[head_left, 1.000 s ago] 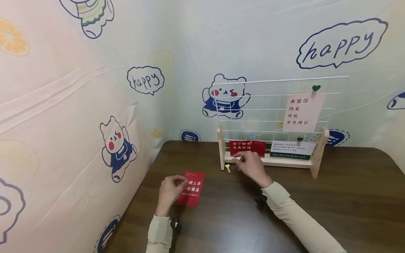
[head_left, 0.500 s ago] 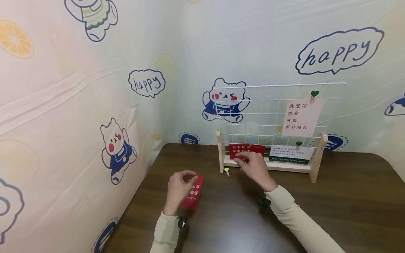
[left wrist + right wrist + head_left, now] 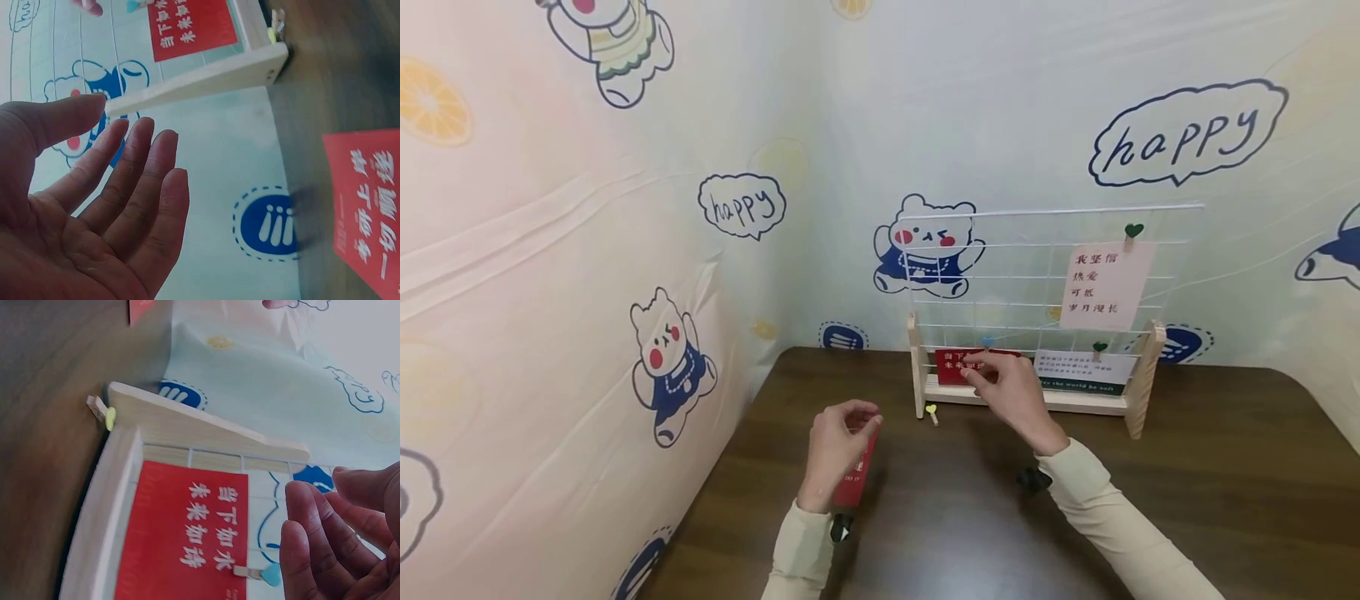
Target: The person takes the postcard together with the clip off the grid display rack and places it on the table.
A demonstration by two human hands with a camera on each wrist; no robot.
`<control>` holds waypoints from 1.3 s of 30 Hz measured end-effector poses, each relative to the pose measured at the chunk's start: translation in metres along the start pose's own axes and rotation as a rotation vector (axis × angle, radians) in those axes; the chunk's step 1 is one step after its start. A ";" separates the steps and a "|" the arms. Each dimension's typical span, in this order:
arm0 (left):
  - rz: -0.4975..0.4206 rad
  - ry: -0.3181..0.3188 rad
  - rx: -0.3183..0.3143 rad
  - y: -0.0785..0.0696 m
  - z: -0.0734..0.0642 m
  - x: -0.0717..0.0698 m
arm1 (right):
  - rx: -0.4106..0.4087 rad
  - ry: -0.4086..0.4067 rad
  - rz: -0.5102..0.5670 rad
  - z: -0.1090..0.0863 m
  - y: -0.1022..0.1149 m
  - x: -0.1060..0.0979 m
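Observation:
My left hand (image 3: pixel 835 450) hovers over a red card (image 3: pixel 850 492) with white lettering that lies on the table. Its fingers bend loosely, and the left wrist view shows nothing between them. My right hand (image 3: pixel 1021 400), also holding nothing, is raised before a wire grid rack with wooden feet (image 3: pixel 916 367). Behind its fingertips another red card (image 3: pixel 181 531) hangs low on the grid under a blue heart clip (image 3: pixel 270 574); the hand hides part of it in the head view. Beside the rack's left foot a yellow heart clip (image 3: pixel 932 414) lies on the table.
A white-and-green card (image 3: pixel 1082 371) and, higher up, a pale pink card (image 3: pixel 1101 287) hang on the grid's right side, each under a green heart clip (image 3: pixel 1133 231). Patterned cloth walls (image 3: pixel 820 275) stand behind and left of the brown table (image 3: pixel 955 517).
My left hand has moved right across the red card on the table, covering more of it. My right hand has drawn a little right, uncovering the left end of the hanging red card.

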State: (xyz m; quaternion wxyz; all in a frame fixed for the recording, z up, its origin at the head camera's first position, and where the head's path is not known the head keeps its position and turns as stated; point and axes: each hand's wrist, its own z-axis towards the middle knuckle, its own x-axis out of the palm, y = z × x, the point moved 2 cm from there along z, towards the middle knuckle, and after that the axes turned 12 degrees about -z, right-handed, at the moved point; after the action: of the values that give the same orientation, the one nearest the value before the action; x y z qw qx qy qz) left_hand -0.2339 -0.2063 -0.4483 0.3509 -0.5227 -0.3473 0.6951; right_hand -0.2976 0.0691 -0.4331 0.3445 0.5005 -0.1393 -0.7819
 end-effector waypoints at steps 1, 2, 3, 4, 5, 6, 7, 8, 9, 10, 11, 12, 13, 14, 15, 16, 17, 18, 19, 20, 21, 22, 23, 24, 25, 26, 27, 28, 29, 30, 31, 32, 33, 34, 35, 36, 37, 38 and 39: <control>-0.005 0.004 0.004 -0.002 0.001 0.001 | -0.001 -0.004 -0.001 0.000 0.000 -0.002; -0.011 0.009 0.009 -0.004 0.001 0.003 | -0.004 -0.010 -0.006 0.001 0.000 -0.004; -0.017 0.014 0.011 -0.006 0.002 0.004 | -0.007 -0.015 -0.012 0.002 0.001 -0.006; -0.021 0.016 0.014 -0.008 0.002 0.005 | -0.009 -0.018 -0.012 0.002 0.001 -0.008; -0.023 0.019 0.016 -0.010 0.003 0.006 | -0.011 -0.018 -0.013 0.003 0.002 -0.010; -0.026 0.021 0.017 -0.012 0.004 0.007 | -0.013 -0.019 -0.012 0.004 0.002 -0.012; -0.029 0.023 0.018 -0.015 0.004 0.008 | -0.013 -0.019 -0.011 0.005 0.002 -0.014; -0.032 0.024 0.023 -0.017 0.005 0.010 | -0.013 -0.023 -0.012 0.006 0.002 -0.016; -0.035 0.027 0.028 -0.020 0.006 0.011 | -0.012 -0.025 -0.010 0.007 0.003 -0.018; -0.037 0.028 0.035 -0.022 0.007 0.012 | -0.013 -0.028 -0.008 0.008 0.003 -0.019; -0.042 0.030 0.039 -0.025 0.008 0.014 | -0.013 -0.031 -0.007 0.008 0.003 -0.021; -0.048 0.032 0.044 -0.028 0.009 0.015 | -0.013 -0.035 -0.007 0.008 0.002 -0.022; -0.054 0.034 0.047 -0.030 0.010 0.016 | -0.013 -0.039 -0.007 0.009 0.002 -0.024; -0.060 0.036 0.049 -0.033 0.010 0.017 | -0.015 -0.041 -0.006 0.009 0.002 -0.025; -0.065 0.038 0.048 -0.035 0.011 0.018 | -0.016 -0.040 -0.003 0.010 0.002 -0.026; -0.071 0.039 0.045 -0.037 0.011 0.019 | -0.015 -0.040 0.000 0.010 0.002 -0.027; -0.077 0.040 0.044 -0.039 0.011 0.020 | -0.015 -0.041 0.000 0.010 0.002 -0.029; -0.081 0.040 0.047 -0.041 0.012 0.021 | -0.015 -0.043 0.000 0.011 0.001 -0.030; -0.084 0.040 0.051 -0.043 0.012 0.023 | -0.016 -0.048 0.001 0.011 0.001 -0.031; -0.087 0.038 0.056 -0.044 0.013 0.024 | -0.016 -0.054 -0.001 0.012 0.001 -0.032; -0.090 0.037 0.061 -0.046 0.013 0.025 | -0.017 -0.062 -0.004 0.012 0.001 -0.034; -0.095 0.035 0.070 -0.047 0.014 0.026 | -0.019 -0.071 -0.007 0.013 0.001 -0.035; -0.098 0.034 0.077 -0.049 0.015 0.027 | -0.022 -0.081 -0.012 0.013 0.001 -0.037; -0.103 0.034 0.083 -0.050 0.015 0.028 | -0.023 -0.091 -0.017 0.013 0.000 -0.039; -0.109 0.037 0.088 -0.051 0.016 0.030 | -0.021 -0.100 -0.020 0.013 0.000 -0.041; -0.116 0.039 0.091 -0.052 0.016 0.031 | -0.018 -0.105 -0.024 0.013 -0.001 -0.042; -0.126 0.041 0.093 -0.052 0.016 0.033 | -0.015 -0.110 -0.022 0.013 -0.001 -0.044; -0.134 0.043 0.097 -0.053 0.017 0.034 | -0.013 -0.113 -0.020 0.013 -0.002 -0.046; -0.140 0.044 0.097 -0.054 0.018 0.036 | -0.008 -0.115 -0.018 0.013 -0.002 -0.048; -0.148 0.046 0.100 -0.055 0.019 0.037 | -0.003 -0.114 -0.017 0.014 -0.003 -0.050; -0.153 0.047 0.104 -0.056 0.019 0.039 | 0.005 -0.110 -0.012 0.014 -0.003 -0.051; -0.157 0.047 0.107 -0.057 0.020 0.040 | 0.009 -0.108 -0.008 0.014 -0.003 -0.053; -0.161 0.047 0.115 -0.059 0.020 0.042 | 0.009 -0.109 -0.003 0.015 -0.003 -0.055; -0.162 0.049 0.123 -0.060 0.021 0.044 | 0.012 -0.109 -0.001 0.015 -0.004 -0.056; -0.165 0.053 0.128 -0.062 0.022 0.045 | 0.014 -0.109 0.000 0.015 -0.004 -0.058; -0.170 0.056 0.135 -0.064 0.022 0.047 | 0.012 -0.112 0.003 0.016 -0.004 -0.060; -0.171 0.059 0.140 -0.065 0.023 0.048 | 0.009 -0.117 0.006 0.017 -0.004 -0.062; -0.174 0.062 0.146 -0.067 0.024 0.049 | 0.003 -0.124 0.006 0.017 -0.004 -0.063; -0.178 0.063 0.152 -0.069 0.025 0.050 | -0.001 -0.131 0.006 0.018 -0.005 -0.065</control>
State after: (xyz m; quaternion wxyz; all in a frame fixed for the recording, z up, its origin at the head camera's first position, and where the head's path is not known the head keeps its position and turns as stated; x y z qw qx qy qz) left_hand -0.2602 -0.1312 -0.4089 0.4605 -0.4833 -0.3275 0.6687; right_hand -0.2983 0.1143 -0.3828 0.3374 0.4477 -0.1627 -0.8120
